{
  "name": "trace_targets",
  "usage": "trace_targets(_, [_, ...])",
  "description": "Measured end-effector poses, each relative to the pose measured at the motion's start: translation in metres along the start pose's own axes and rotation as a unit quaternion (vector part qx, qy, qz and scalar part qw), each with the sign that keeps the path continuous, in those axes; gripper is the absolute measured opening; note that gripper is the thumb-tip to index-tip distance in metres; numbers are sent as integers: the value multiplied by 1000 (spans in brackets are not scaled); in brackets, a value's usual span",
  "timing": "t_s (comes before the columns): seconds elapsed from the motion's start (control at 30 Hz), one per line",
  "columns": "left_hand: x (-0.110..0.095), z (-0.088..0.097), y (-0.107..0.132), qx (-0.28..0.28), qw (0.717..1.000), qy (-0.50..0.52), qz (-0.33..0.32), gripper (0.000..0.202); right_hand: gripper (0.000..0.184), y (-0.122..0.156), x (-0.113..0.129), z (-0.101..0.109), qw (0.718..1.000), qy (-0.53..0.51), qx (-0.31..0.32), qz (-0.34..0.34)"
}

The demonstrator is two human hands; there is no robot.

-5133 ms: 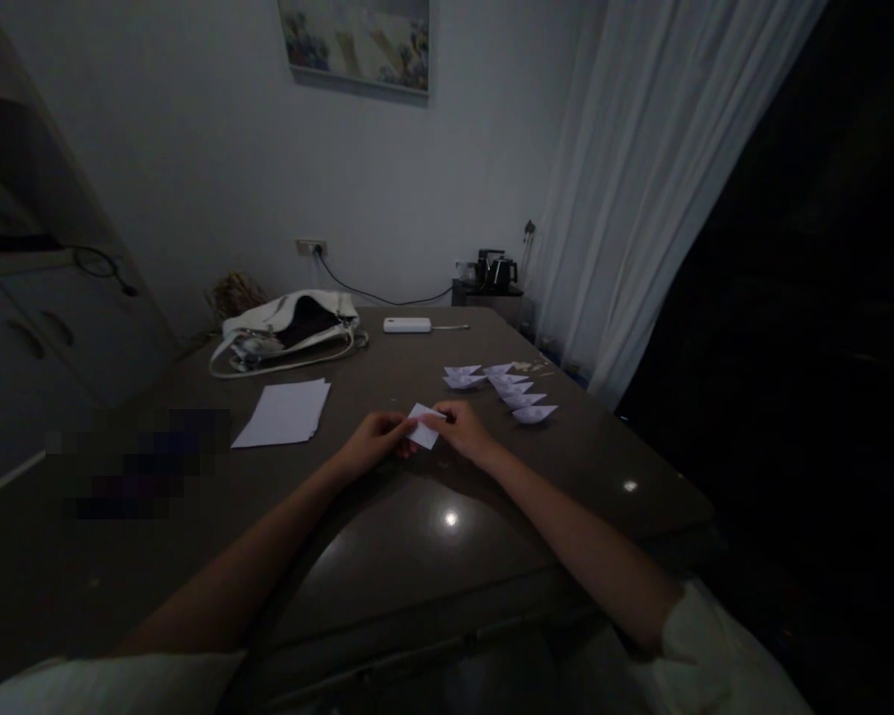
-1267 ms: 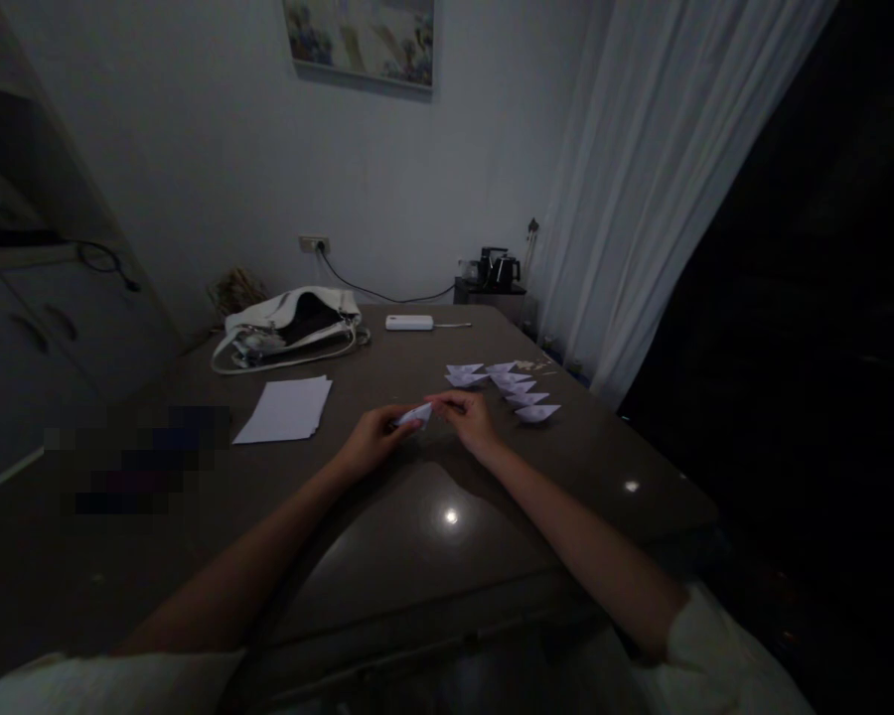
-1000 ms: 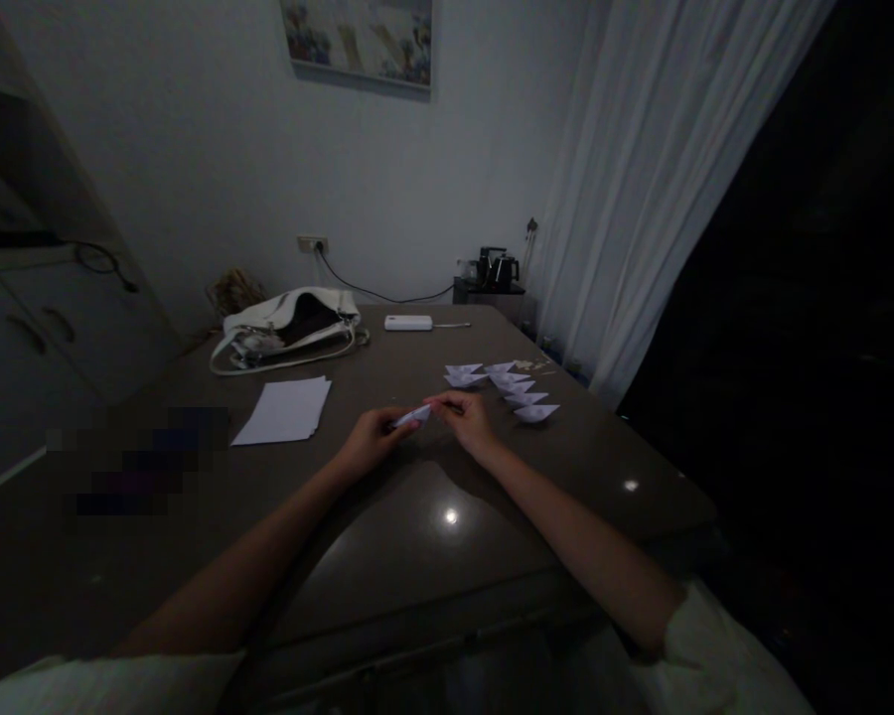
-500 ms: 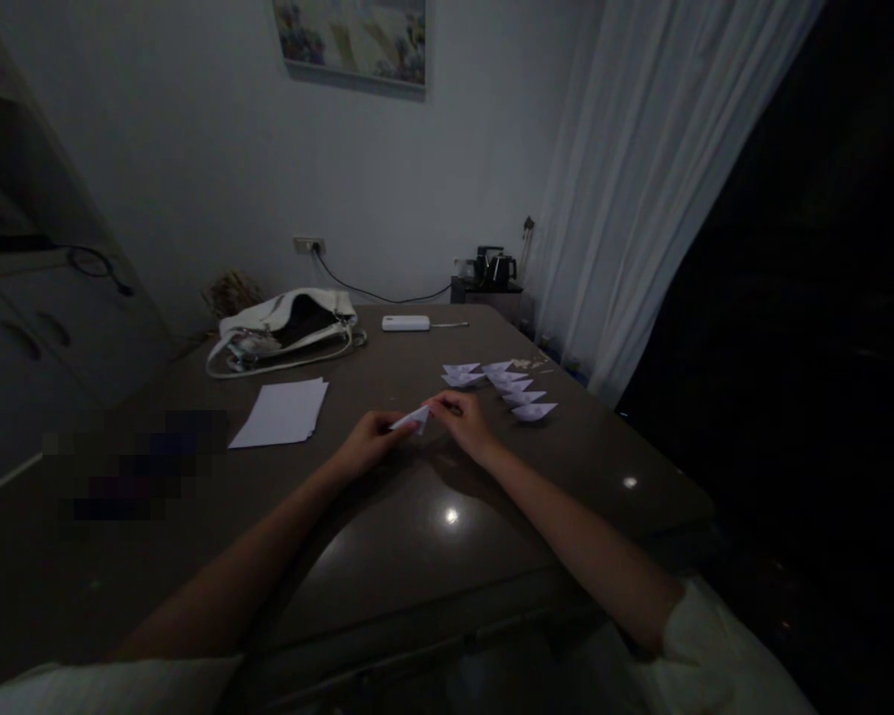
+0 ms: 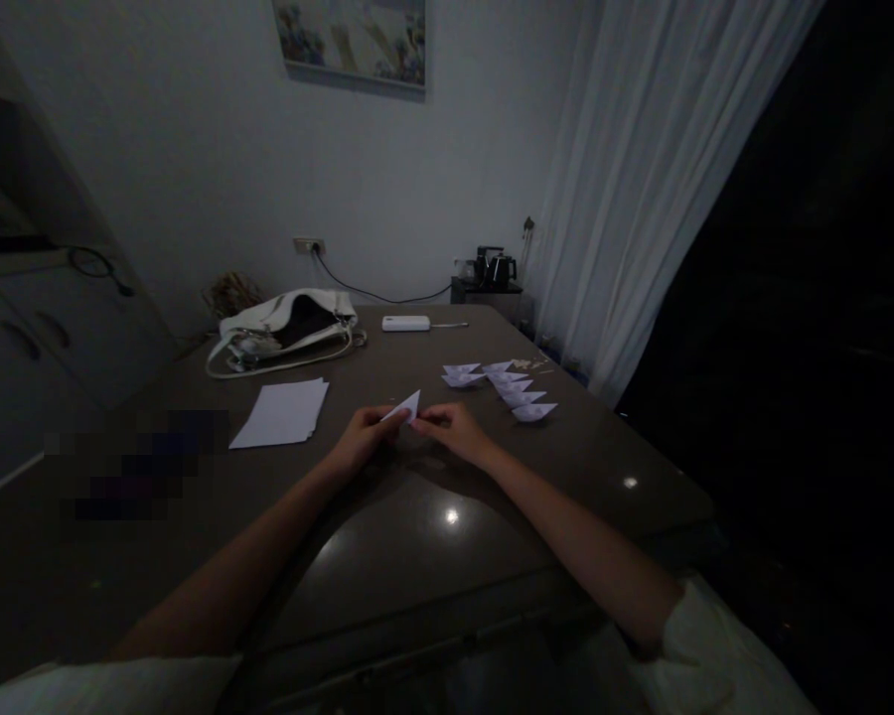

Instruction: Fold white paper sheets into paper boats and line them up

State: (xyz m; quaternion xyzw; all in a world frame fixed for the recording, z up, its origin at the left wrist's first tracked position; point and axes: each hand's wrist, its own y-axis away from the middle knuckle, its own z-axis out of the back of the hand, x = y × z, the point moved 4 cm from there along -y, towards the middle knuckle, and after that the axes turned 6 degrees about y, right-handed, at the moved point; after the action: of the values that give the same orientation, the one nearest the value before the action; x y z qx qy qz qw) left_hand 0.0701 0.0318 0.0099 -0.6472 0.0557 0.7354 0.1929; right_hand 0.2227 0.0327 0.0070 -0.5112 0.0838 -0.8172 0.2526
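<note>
Both forearms reach from the lower frame to centre. Left hand (image 5: 359,441) and right hand (image 5: 447,433) meet just above the bench (image 5: 432,536); fingertips of each pinch a small folded paper (image 5: 404,406), point up, at frame centre. Dim light: folds and finger placement hard to resolve. Blurred patch at mid-left hides something on the bench.

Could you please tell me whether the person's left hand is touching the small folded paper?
Touching. The head view shows the left hand pinching the folded paper at its lower edge, no gap visible; the right hand grips the other side.
</note>
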Motion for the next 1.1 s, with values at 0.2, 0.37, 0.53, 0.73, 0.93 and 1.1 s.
trace_targets(0.2, [-1,-1,-1,-1,1000,-25,-14,44,23,-1,-1,0,1000,8,-6,19])
trace_targets(0.37, [1,-2,-4,-6,999,-27,-17,48,21,-1,-3,-1,1000,3,-4,6])
trace_targets(0.53, [5,1,-7,-12,1000,-25,-6,57,18,-1,-2,-2,1000,-18,12,4])
trace_targets(0.73, [4,-1,-6,22,999,-42,-2,62,19,0,-2,-3,999,-45,18,-6])
trace_targets(0.93, [3,-2,-5,16,999,-37,1,60,22,1,-3,-6,998,-51,28,0])
trace_targets(1.1, [2,-3,-7,8,1000,-20,-6,59,23,2,-1,-6,999,-37,29,-6])
